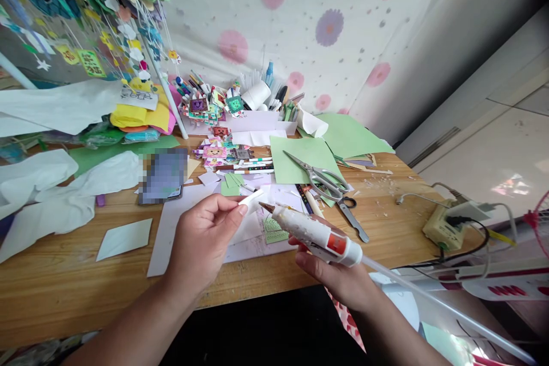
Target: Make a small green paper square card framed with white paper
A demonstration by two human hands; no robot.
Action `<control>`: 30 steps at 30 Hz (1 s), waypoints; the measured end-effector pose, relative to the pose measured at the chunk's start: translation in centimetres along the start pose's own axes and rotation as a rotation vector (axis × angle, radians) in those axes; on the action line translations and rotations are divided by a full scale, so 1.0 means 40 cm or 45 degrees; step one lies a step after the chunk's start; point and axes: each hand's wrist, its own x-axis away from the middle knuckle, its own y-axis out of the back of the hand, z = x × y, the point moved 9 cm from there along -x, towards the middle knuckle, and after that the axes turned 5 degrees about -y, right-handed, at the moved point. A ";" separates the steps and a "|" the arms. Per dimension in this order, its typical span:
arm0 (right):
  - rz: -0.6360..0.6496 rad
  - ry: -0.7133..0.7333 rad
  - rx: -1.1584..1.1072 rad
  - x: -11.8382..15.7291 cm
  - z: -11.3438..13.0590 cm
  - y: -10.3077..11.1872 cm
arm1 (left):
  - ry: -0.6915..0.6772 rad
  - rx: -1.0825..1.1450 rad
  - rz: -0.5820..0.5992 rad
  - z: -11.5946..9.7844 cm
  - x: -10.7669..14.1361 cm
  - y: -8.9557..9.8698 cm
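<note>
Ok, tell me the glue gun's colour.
The glue gun is mainly white, with orange-red near its rear; the head view shows it best.

A craft corner, by the look of it in a home: a wooden desk [55, 291] strewn with green paper [360, 136], scissors [316, 174] and scraps [234, 181], a box [253, 122] crammed with pens [205, 90], a glue gun [302, 226], strung paper cut-outs [127, 31] hanging at the left, a flowered curtain [295, 17] behind, and a power strip [444, 230] at the right
</note>
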 end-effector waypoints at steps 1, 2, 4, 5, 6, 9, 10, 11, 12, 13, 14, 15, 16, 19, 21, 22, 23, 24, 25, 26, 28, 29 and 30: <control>-0.004 -0.007 0.009 0.001 -0.004 -0.001 | 0.000 0.000 -0.002 -0.001 0.001 -0.001; -0.008 -0.013 0.020 0.002 -0.008 -0.001 | 0.000 -0.002 -0.004 -0.004 0.002 -0.002; -0.005 -0.016 0.045 0.001 -0.009 -0.004 | -0.015 -0.020 -0.005 -0.014 0.004 -0.005; 0.000 -0.010 0.060 0.000 -0.006 -0.006 | -0.033 -0.034 -0.006 -0.021 0.006 -0.007; 0.005 0.002 0.078 -0.002 0.000 -0.008 | -0.061 -0.054 -0.006 -0.029 0.008 -0.008; 0.015 0.061 0.149 -0.009 0.025 -0.012 | -0.194 -0.160 0.000 -0.056 0.016 -0.010; 0.014 0.089 0.181 -0.011 0.035 -0.013 | -0.250 -0.208 0.006 -0.065 0.019 -0.011; 0.009 0.122 0.221 -0.012 0.045 -0.014 | -0.307 -0.256 0.012 -0.072 0.023 -0.012; 0.000 0.156 0.266 -0.013 0.054 -0.015 | -0.361 -0.299 0.019 -0.079 0.026 -0.013; -0.012 0.191 0.314 -0.012 0.061 -0.016 | -0.406 -0.335 0.021 -0.085 0.029 -0.014; -0.028 0.218 0.362 -0.011 0.067 -0.016 | -0.438 -0.362 0.023 -0.089 0.032 -0.014; -0.043 0.237 0.407 -0.009 0.070 -0.015 | -0.453 -0.379 0.018 -0.091 0.032 -0.012; -0.057 0.247 0.443 -0.006 0.070 -0.014 | -0.446 -0.385 0.010 -0.090 0.031 -0.009; -0.111 0.212 0.436 0.000 0.054 0.001 | -0.267 -0.303 -0.009 -0.059 0.017 0.003; -0.150 0.093 0.245 0.000 0.020 0.018 | -0.042 -0.116 -0.004 -0.016 0.006 0.007; -0.182 0.003 0.065 -0.002 -0.004 0.028 | 0.068 0.003 0.000 0.005 0.002 0.005; -0.213 -0.089 -0.160 -0.004 -0.031 0.035 | 0.159 0.122 0.002 0.023 0.000 0.000; -0.249 -0.173 -0.408 -0.006 -0.057 0.039 | 0.225 0.226 0.002 0.035 -0.001 -0.006; -0.291 -0.244 -0.652 -0.009 -0.080 0.042 | 0.270 0.303 -0.001 0.044 -0.002 -0.012; -0.326 -0.299 -0.861 -0.014 -0.097 0.042 | 0.300 0.350 -0.004 0.049 -0.003 -0.017; -0.367 -0.393 -1.127 -0.026 -0.117 0.043 | 0.330 0.386 -0.023 0.054 -0.002 -0.024; -0.366 -0.438 -1.204 -0.031 -0.122 0.044 | 0.335 0.391 -0.034 0.056 -0.001 -0.026; -0.357 -0.472 -1.264 -0.036 -0.124 0.046 | 0.335 0.394 -0.047 0.057 -0.001 -0.026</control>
